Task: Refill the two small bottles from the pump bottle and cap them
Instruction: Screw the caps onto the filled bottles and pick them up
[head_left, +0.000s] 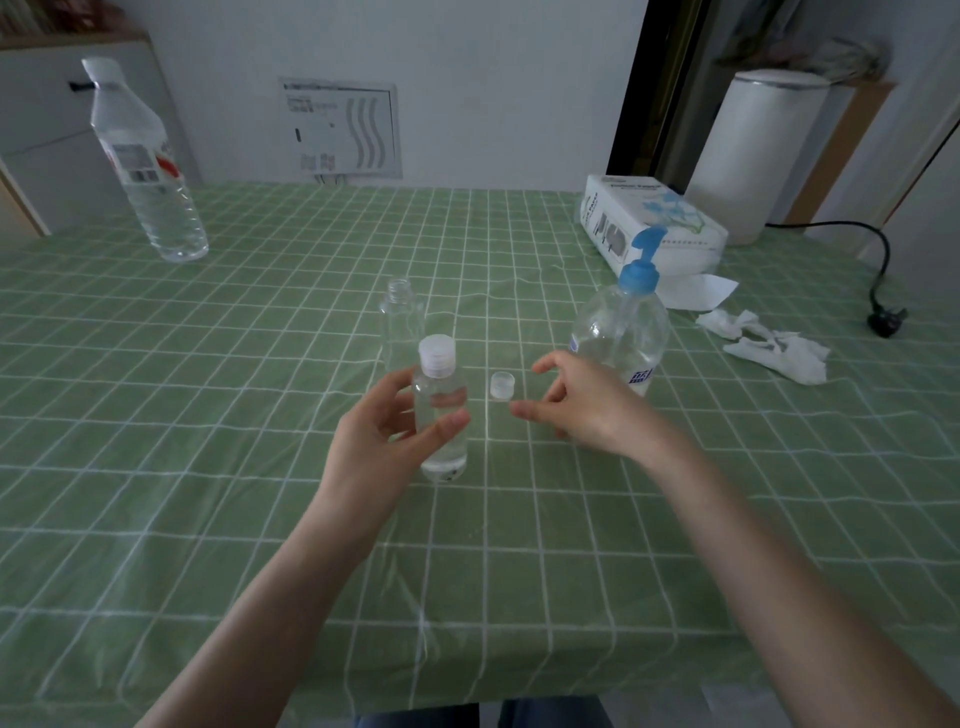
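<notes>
We see the left hand (382, 423) grasping a capped small bottle (441, 415) upright on the table (260, 364). Just right of that grip lies a loose cap (502, 386); the right hand (576, 402), fingers spread, seems to touch nothing. Behind the grip stands an uncapped bottle (401, 322); the pump bottle (623, 327) stands behind the right hand.

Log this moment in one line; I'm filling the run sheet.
left hand: grips capped small bottle | right hand: open grip near loose cap | second small bottle: uncapped | pump bottle: upright
</notes>
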